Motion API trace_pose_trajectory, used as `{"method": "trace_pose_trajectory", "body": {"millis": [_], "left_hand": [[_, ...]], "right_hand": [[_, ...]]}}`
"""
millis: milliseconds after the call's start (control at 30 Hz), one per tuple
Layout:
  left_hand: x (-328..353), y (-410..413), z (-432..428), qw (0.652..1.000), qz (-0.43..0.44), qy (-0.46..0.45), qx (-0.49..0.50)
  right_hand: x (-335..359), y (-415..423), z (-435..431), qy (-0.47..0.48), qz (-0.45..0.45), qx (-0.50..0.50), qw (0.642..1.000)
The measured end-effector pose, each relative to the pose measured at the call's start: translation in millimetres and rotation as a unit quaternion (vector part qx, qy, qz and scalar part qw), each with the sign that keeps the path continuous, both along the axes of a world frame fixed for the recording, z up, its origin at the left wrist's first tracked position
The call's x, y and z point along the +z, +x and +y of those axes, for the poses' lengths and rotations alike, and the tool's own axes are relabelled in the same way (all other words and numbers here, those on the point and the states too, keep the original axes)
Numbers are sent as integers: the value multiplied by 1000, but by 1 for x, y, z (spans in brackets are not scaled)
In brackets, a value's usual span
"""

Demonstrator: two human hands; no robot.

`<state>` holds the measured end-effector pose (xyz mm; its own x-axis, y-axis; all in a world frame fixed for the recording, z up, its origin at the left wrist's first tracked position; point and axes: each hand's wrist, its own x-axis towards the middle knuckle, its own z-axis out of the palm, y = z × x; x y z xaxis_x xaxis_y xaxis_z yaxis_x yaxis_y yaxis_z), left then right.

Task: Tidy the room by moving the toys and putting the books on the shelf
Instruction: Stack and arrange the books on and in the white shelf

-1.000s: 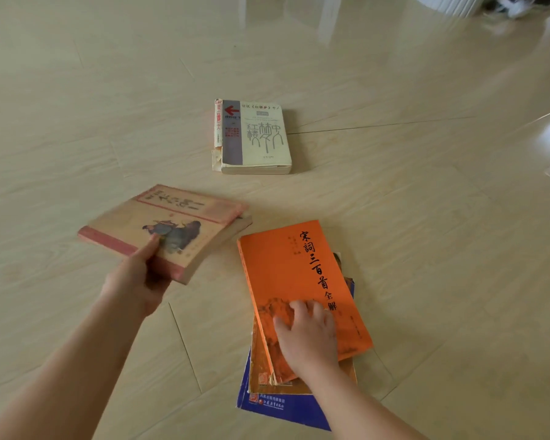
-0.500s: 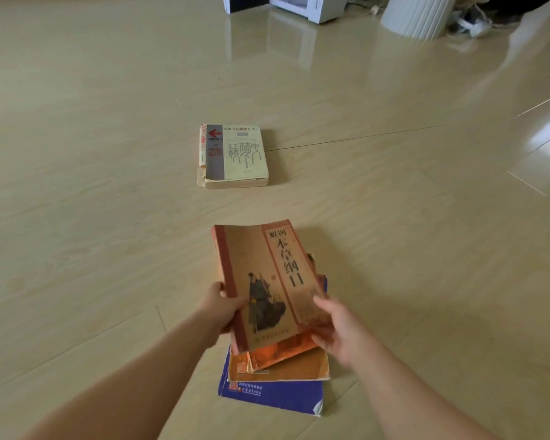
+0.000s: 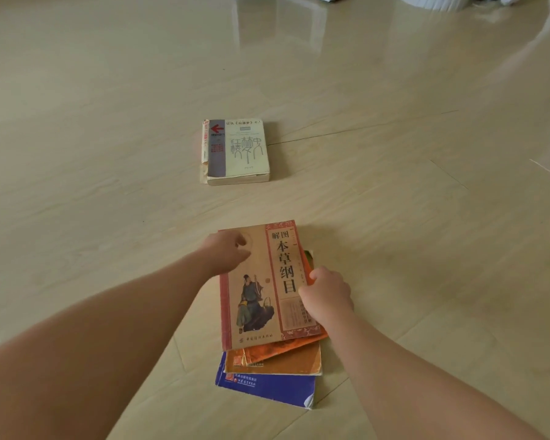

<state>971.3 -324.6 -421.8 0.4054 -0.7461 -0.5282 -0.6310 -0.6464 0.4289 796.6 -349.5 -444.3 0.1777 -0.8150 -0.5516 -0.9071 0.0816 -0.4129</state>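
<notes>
Several books lie in a stack on the tiled floor. On top is a brown book (image 3: 258, 290) with a robed figure on its cover. Under it show an orange book (image 3: 286, 349), an ochre book (image 3: 286, 365) and a blue book (image 3: 267, 389) at the bottom. My left hand (image 3: 227, 254) is over the brown book's far left corner, fingers loosely curled and holding nothing. My right hand (image 3: 326, 293) curls over the brown book's right edge. A thick cream book (image 3: 238, 150) with a grey band and a red arrow lies alone farther away on the floor.
The glossy beige floor (image 3: 394, 217) stretches all around the books. A white ribbed round object (image 3: 432, 1) and other white things stand at the far top edge.
My left hand carried the brown book from the left onto the orange book, then let go and slid to its far corner. My right hand shifted to the brown book's right edge.
</notes>
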Motion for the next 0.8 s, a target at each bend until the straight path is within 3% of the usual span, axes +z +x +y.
{"method": "trace_pose_trajectory", "body": {"millis": [300, 600, 800], "left_hand": [[38, 63, 4, 998, 28, 59, -4], [-7, 107, -52, 985, 83, -41, 147], [-80, 130, -107, 932, 139, -83, 325]], "right_hand": [[28, 54, -31, 17, 41, 66, 997], [5, 101, -71, 16, 31, 47, 998], [-38, 104, -92, 69, -1, 101, 992]]}}
